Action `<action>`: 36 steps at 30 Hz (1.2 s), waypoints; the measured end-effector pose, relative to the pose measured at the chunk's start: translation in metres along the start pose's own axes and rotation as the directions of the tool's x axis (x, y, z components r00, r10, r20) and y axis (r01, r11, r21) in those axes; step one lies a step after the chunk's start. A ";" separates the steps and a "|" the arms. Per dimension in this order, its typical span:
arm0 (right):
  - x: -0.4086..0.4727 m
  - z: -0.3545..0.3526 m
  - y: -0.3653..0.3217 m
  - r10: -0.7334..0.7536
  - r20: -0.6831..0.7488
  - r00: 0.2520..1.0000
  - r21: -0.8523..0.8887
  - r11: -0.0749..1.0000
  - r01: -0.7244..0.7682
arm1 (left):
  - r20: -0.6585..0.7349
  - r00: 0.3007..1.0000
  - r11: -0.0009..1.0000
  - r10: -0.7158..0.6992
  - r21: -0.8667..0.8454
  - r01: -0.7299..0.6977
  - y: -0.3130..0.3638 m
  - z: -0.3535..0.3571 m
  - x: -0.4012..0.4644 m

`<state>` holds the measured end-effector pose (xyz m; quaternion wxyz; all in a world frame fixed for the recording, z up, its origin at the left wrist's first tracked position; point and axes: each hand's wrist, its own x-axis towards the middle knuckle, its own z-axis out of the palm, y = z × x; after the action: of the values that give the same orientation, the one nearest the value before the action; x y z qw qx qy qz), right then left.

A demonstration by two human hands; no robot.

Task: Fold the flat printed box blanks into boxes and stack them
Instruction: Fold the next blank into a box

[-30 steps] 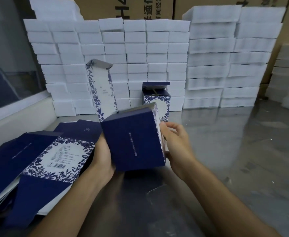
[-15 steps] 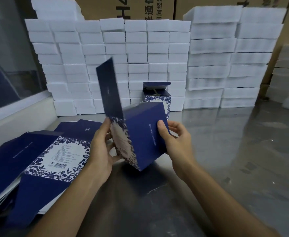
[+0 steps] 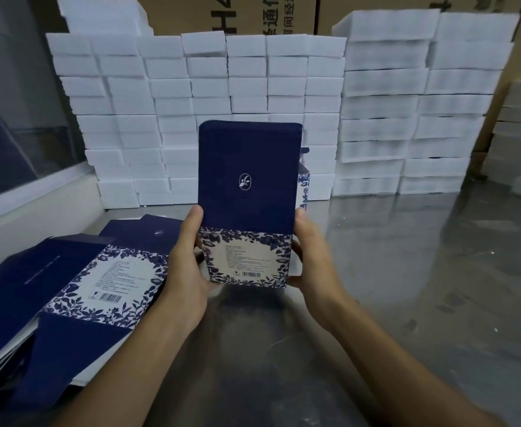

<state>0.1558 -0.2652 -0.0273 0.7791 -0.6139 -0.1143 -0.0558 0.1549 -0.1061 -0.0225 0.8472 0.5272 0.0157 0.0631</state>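
Note:
I hold a navy and floral-print box (image 3: pixel 248 204) upright above the steel table, its barcode panel facing me and its long navy lid flap standing straight up. My left hand (image 3: pixel 185 266) grips its left side, thumb on the front edge. My right hand (image 3: pixel 310 260) grips its right side. A pile of flat printed blanks (image 3: pixel 68 291) lies at the left. One folded box (image 3: pixel 304 183) stands behind the held one, mostly hidden by it.
Tall stacks of white foam blocks (image 3: pixel 191 97) line the back of the steel table (image 3: pixel 407 288); larger white stacks (image 3: pixel 407 103) stand at the right. Brown cartons rise behind them. A window ledge runs along the left.
The box has been turned in my hands from its plain navy side to the barcode panel facing me, and the lid flap now stands straight up.

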 end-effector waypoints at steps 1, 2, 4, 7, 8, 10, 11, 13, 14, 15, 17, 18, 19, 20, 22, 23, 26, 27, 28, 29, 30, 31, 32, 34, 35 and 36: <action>0.000 0.001 0.000 -0.001 0.007 1.000 0.025 1.000 0.001 | 0.014 1.000 1.000 0.019 0.015 -0.020 -0.001 0.000 0.000; 0.000 0.001 0.000 -0.005 0.014 1.000 0.039 0.999 0.004 | 0.024 0.999 0.999 0.035 0.027 -0.035 -0.001 0.000 -0.001; 0.000 0.002 -0.001 -0.005 -0.022 1.000 -0.002 1.000 0.005 | 0.037 0.998 0.998 0.055 0.042 -0.057 -0.002 0.000 0.000; 0.001 -0.001 0.002 -0.030 -0.089 0.996 -0.017 0.999 0.029 | 0.034 0.998 0.998 0.057 0.033 -0.059 -0.002 0.000 0.000; 0.001 -0.002 0.002 -0.044 -0.100 0.994 -0.008 0.999 0.043 | 0.030 0.998 0.998 0.047 0.032 -0.048 -0.002 0.001 0.000; 0.004 -0.007 0.001 -0.075 -0.122 0.990 -0.011 0.997 0.074 | 0.056 0.998 0.999 0.018 0.046 -0.021 -0.002 0.002 -0.001; 0.005 -0.010 0.000 -0.100 -0.125 0.987 -0.014 0.995 0.100 | 0.085 0.996 0.998 -0.001 0.055 -0.003 -0.002 0.002 -0.001; 0.007 -0.015 -0.002 -0.161 -0.120 0.980 -0.013 0.987 0.160 | 0.144 0.988 0.997 -0.063 0.055 0.055 -0.002 0.003 -0.002; 0.007 -0.016 -0.002 -0.189 -0.122 0.974 -0.016 0.982 0.188 | 0.168 0.980 0.994 -0.108 0.053 0.101 -0.003 0.002 -0.003; 0.008 -0.016 -0.002 -0.212 -0.129 0.969 -0.020 0.977 0.211 | 0.190 0.969 0.987 -0.155 0.059 0.146 -0.003 0.001 -0.003; 0.008 -0.014 -0.001 -0.233 -0.148 0.961 -0.045 0.972 0.229 | 0.219 0.947 0.971 -0.235 0.091 0.220 -0.004 -0.002 -0.002; 0.007 -0.013 0.000 -0.226 -0.156 0.961 -0.062 0.974 0.219 | 0.230 0.938 0.966 -0.258 0.086 0.245 -0.006 -0.005 -0.002; 0.007 -0.013 0.002 -0.211 -0.170 0.963 -0.079 0.977 0.200 | 0.238 0.934 0.964 -0.265 0.058 0.259 -0.008 -0.006 -0.001; 0.007 -0.012 0.003 -0.188 -0.187 0.964 -0.095 0.980 0.173 | 0.240 0.937 0.966 -0.254 0.014 0.258 -0.010 -0.008 0.000; 0.007 -0.008 0.004 -0.134 -0.219 0.967 -0.112 0.987 0.111 | 0.221 0.956 0.975 -0.192 -0.068 0.212 -0.014 -0.006 0.000; 0.007 -0.005 0.006 -0.105 -0.229 0.968 -0.100 0.991 0.084 | 0.217 0.964 0.980 -0.155 -0.087 0.178 -0.016 -0.005 0.000; 0.005 0.006 0.012 -0.053 -0.314 0.948 -0.111 0.994 0.019 | 0.179 0.982 0.994 -0.060 -0.081 0.075 -0.020 0.002 -0.002; 0.004 0.008 0.012 -0.054 -0.353 0.934 -0.164 0.987 -0.005 | 0.147 0.989 0.998 -0.022 -0.062 0.032 -0.021 0.002 -0.001; 0.003 0.009 0.012 -0.045 -0.364 0.930 -0.207 0.978 -0.033 | 0.112 0.993 0.999 0.021 -0.032 -0.017 -0.022 0.003 0.000; 0.002 0.009 0.011 -0.019 -0.335 0.942 -0.221 0.973 -0.059 | 0.084 0.994 0.998 0.067 0.003 -0.068 -0.022 0.003 0.001; 0.001 0.009 0.009 0.015 -0.274 0.962 -0.205 0.976 -0.074 | 0.061 0.992 0.993 0.112 0.035 -0.114 -0.023 0.004 0.001; -0.001 0.011 0.008 0.040 -0.198 0.979 -0.168 0.983 -0.074 | 0.039 0.987 0.986 0.157 0.058 -0.159 -0.023 0.005 0.001; -0.004 0.013 0.007 0.034 -0.130 0.991 -0.142 0.988 -0.053 | 0.014 0.980 0.977 0.200 0.078 -0.201 -0.024 0.006 0.001; -0.008 0.018 0.010 -0.039 -0.051 0.998 -0.167 0.985 0.030 | -0.042 0.961 0.954 0.274 0.136 -0.267 -0.023 0.007 0.000; -0.009 0.021 0.012 -0.069 -0.032 0.997 -0.188 0.980 0.061 | -0.064 0.950 0.942 0.304 0.169 -0.290 -0.022 0.007 0.000; -0.009 0.022 0.013 -0.081 -0.014 0.997 -0.200 0.977 0.077 | -0.079 0.940 0.931 0.331 0.193 -0.311 -0.021 0.007 0.001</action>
<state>0.1479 -0.2411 -0.0372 0.7120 -0.6833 -0.1237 -0.1046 0.1587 -0.1213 -0.0382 0.7729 0.5917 -0.0187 0.2283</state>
